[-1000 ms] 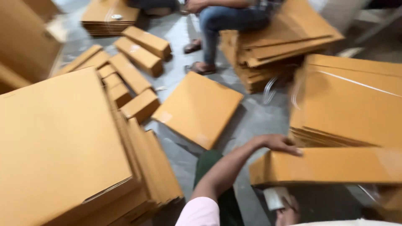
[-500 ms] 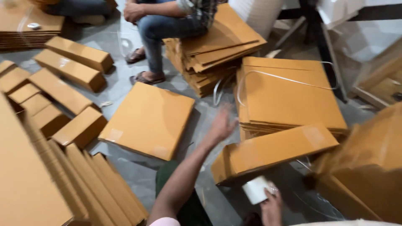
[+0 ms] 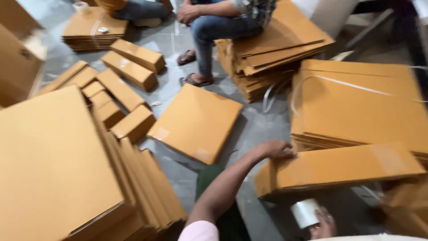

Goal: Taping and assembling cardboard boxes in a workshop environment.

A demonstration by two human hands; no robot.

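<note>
- My left hand (image 3: 274, 149) lies flat, fingers spread, on the left end of a long cardboard box (image 3: 341, 169) before me.
- My right hand (image 3: 323, 226) grips a tape roll (image 3: 305, 213) beneath it, seemingly.

The grey floor (image 3: 258, 129) carries everything. A flat square cardboard box (image 3: 196, 121) lies in the middle. Several long narrow boxes (image 3: 129, 71) lie at the left, near a big stack of flat cardboard (image 3: 53, 169). More cardboard stacks (image 3: 356, 107) stand at the right.
</note>
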